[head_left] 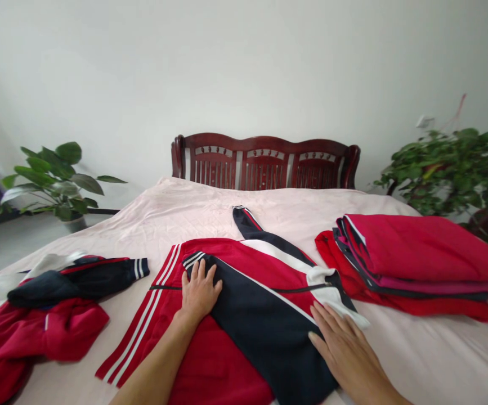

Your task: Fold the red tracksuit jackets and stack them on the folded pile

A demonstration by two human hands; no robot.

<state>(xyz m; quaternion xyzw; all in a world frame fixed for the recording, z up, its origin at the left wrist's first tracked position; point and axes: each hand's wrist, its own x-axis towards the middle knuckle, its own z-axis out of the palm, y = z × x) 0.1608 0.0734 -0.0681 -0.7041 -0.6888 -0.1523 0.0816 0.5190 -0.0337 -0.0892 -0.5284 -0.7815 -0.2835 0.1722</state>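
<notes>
A red, navy and white zip jacket lies spread on the bed, its hem with white stripes to the left and its collar to the right. The near navy sleeve is folded across the front, cuff toward the hem. On that sleeve, close to the striped cuff, rests my left hand, fingers spread. My right hand lies flat near the shoulder and white collar, fingers stretched out. The far navy sleeve reaches away toward the headboard. Neither hand grips the cloth.
A stack of folded red and navy clothes sits at the right. Crumpled jackets lie at the left on the pale pink sheet. A dark wooden headboard stands behind, between potted plants on both sides.
</notes>
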